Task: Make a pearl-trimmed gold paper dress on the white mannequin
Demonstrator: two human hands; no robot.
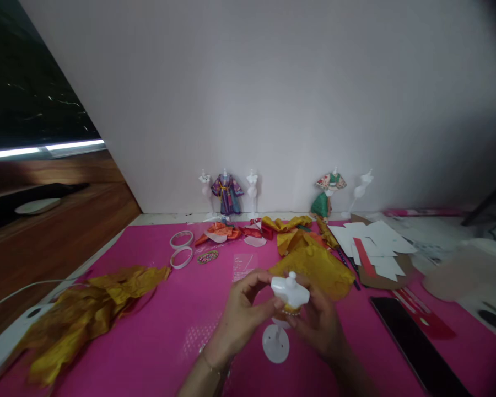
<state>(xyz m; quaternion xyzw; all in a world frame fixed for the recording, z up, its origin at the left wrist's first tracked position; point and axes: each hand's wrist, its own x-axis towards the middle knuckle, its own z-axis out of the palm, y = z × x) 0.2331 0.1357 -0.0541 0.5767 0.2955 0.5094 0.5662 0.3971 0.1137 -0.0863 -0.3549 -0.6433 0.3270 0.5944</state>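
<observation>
Between my two hands is a small white doll dress form (289,291), tilted toward me, its round base (276,344) below. A gold fabric band (291,310) edged with small pearl-like beads wraps its middle. My left hand (248,311) grips the form from the left, thumb against its side near the band. From the right, my right hand (319,320) closes around it, fingers at the beaded edge; some of its fingertips are hidden behind the form. Beyond my hands, a clear sheet of stick-on beads (243,269) lies on the pink mat (149,347).
Gold fabric lies at left (111,295) and behind my right hand (314,262). Two tape rolls (182,257) sit back left. Dressed and bare forms line the wall, including a purple robe (227,193). White paper pieces (380,248) and a dark phone (417,342) are at right.
</observation>
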